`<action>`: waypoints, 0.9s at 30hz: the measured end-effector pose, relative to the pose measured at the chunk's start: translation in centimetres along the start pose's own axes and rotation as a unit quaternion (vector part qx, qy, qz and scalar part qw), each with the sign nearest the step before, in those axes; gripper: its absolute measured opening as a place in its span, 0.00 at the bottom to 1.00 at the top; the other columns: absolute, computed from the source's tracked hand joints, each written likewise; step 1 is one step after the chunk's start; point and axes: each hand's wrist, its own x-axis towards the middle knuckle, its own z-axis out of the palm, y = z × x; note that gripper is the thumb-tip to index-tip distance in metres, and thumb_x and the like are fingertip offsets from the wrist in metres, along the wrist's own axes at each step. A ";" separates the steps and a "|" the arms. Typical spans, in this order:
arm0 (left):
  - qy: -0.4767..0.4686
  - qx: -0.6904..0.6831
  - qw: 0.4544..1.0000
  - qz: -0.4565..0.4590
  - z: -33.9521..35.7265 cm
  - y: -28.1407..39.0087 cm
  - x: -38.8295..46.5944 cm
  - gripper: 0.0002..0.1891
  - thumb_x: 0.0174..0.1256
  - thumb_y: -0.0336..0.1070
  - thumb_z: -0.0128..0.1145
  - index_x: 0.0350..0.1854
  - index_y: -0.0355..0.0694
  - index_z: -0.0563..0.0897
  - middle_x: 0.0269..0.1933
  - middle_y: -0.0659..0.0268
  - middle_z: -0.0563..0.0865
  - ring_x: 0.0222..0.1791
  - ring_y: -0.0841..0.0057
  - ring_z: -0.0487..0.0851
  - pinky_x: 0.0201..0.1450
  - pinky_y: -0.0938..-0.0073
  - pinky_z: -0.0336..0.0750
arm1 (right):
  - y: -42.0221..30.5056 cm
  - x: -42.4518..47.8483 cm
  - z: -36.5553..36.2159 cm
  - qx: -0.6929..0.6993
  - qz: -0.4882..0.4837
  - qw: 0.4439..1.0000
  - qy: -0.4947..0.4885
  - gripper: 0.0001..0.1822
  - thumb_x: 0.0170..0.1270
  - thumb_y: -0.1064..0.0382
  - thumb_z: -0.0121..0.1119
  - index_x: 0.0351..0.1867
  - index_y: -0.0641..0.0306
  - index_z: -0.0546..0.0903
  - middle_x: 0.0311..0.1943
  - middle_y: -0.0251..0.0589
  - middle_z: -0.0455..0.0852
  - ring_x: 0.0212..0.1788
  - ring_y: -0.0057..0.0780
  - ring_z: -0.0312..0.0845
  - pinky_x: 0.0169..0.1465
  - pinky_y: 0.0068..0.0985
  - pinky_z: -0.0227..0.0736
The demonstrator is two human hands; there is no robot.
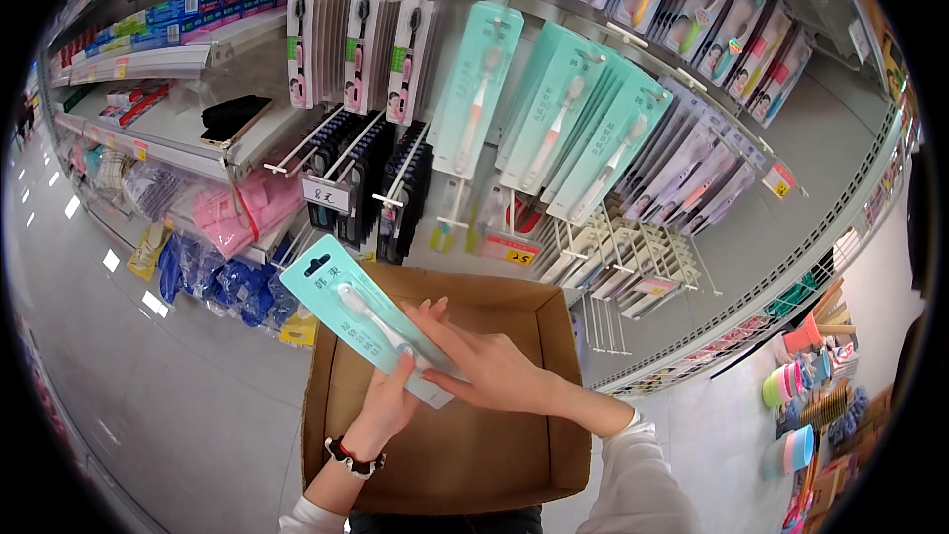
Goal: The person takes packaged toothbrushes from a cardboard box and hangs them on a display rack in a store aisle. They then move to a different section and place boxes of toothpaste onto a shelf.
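Note:
A teal blister pack (304,274) with a white toothbrush inside tilts over an open cardboard box (474,452). My left hand (384,404) grips its lower left part, thumb pressed on the front. From the right, my right hand (489,371) holds the lower right edge, its fingers stretched along the card and the thumb near the bottom. Both hands are above the box, whose brown inner floor shows beneath them. Matching teal toothbrush packs (474,141) hang on display hooks straight ahead.
Pink-and-black toothbrush packs (359,52) and dark packs (404,193) hang to the left. Purple packs (693,178) are at the right. Hook ends jut out above the box. A black item (236,113) and a phone-like object with a strap lie on the left shelf.

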 end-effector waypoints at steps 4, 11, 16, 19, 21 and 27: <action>-0.014 -0.028 0.999 0.009 1.0 0.5 0.4 0.39 0.67 0.59 0.49 0.74 0.47 0.50 0.73 0.59 0.57 0.72 0.64 0.56 0.71 0.58 0.55 | 0.1 0.9 0.3 0.053 -0.014 0.998 0.001 0.35 0.58 0.70 0.57 0.69 0.52 0.62 0.37 0.42 0.76 0.27 0.39 0.77 0.26 0.31 0.74; -0.056 0.047 0.995 -0.065 -0.1 0.9 0.1 0.29 0.74 0.46 0.44 0.73 0.41 0.55 0.72 0.58 0.61 0.68 0.66 0.65 0.64 0.62 0.66 | -0.1 4.8 -6.3 -0.027 0.009 0.952 0.306 0.30 0.56 0.76 0.55 0.65 0.65 0.69 0.32 0.41 0.74 0.32 0.29 0.67 0.37 0.22 0.64; -0.073 0.131 0.980 -0.129 1.3 1.4 0.0 0.21 0.74 0.40 0.43 0.65 0.38 0.67 0.61 0.58 0.76 0.57 0.70 0.77 0.60 0.67 0.69 | 1.6 6.4 -8.0 -0.014 -0.012 0.931 0.364 0.31 0.57 0.78 0.54 0.66 0.66 0.68 0.29 0.42 0.71 0.31 0.32 0.65 0.39 0.23 0.64; -0.096 0.151 0.969 -0.168 0.6 1.2 -0.1 0.17 0.74 0.39 0.45 0.58 0.36 0.74 0.53 0.59 0.82 0.51 0.73 0.80 0.58 0.71 0.71 | 1.7 6.1 -7.9 -0.011 -0.030 0.927 0.374 0.31 0.57 0.78 0.55 0.65 0.66 0.68 0.29 0.41 0.70 0.31 0.32 0.65 0.40 0.22 0.65; -0.085 0.141 0.969 -0.183 0.7 1.1 -0.4 0.15 0.73 0.38 0.46 0.53 0.35 0.77 0.48 0.60 0.85 0.48 0.76 0.81 0.55 0.73 0.73 | 2.3 6.0 -7.5 -0.009 -0.033 0.930 0.367 0.31 0.57 0.78 0.55 0.65 0.66 0.68 0.29 0.42 0.70 0.32 0.32 0.65 0.41 0.22 0.65; -0.110 0.139 0.962 -0.206 0.7 0.6 0.1 0.15 0.74 0.38 0.45 0.53 0.35 0.77 0.46 0.60 0.85 0.48 0.76 0.82 0.53 0.74 0.74 | 4.0 7.1 -7.9 -0.051 -0.027 0.933 0.356 0.30 0.59 0.77 0.55 0.66 0.66 0.67 0.30 0.44 0.71 0.33 0.34 0.67 0.42 0.22 0.65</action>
